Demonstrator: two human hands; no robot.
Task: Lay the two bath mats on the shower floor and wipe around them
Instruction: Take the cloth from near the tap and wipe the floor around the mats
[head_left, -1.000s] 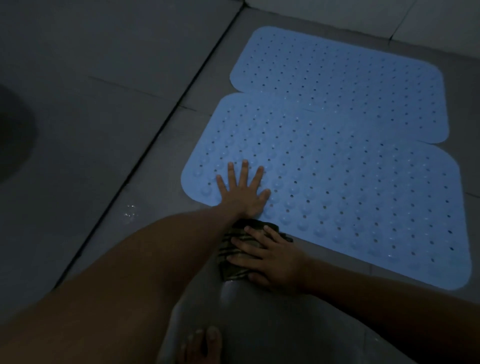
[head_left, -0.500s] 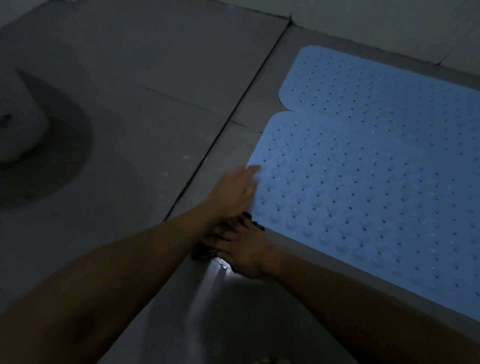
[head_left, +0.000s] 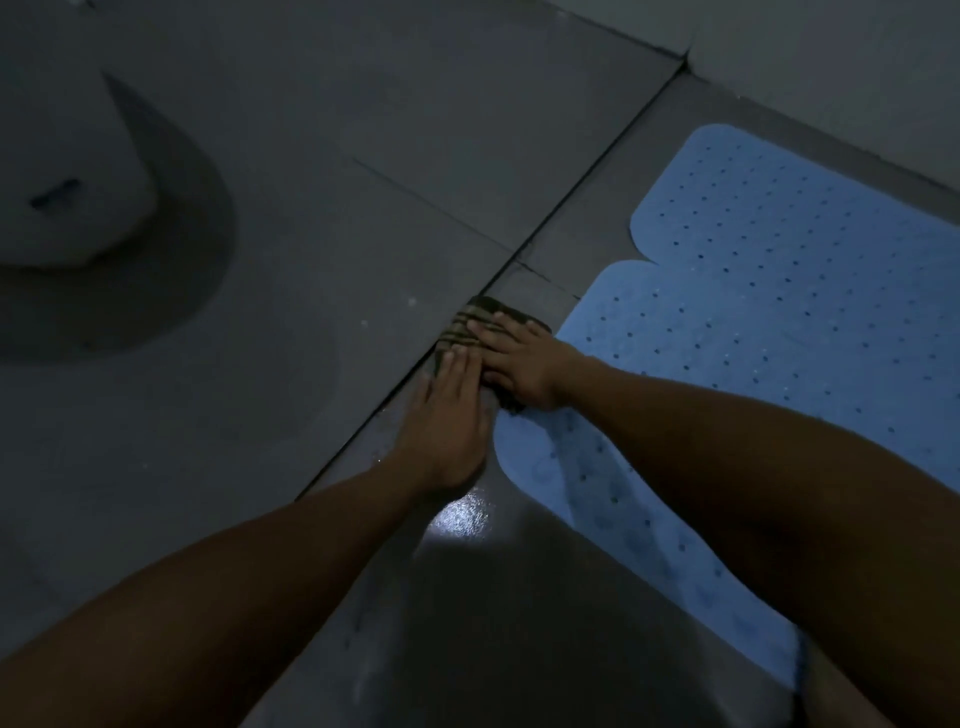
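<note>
two blue bath mats (head_left: 810, 291) (head_left: 691, 374), one striped cloth (head_left: 467, 327), two hands (head_left: 447, 415) (head_left: 524, 364).

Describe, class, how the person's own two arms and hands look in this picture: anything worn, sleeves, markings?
Both forearms are bare as far as the frame shows, with no sleeves in view. The left hand and the right hand wear no gloves, and no rings, watch or bracelets are visible. The light is too dim to judge finer markings.
</note>
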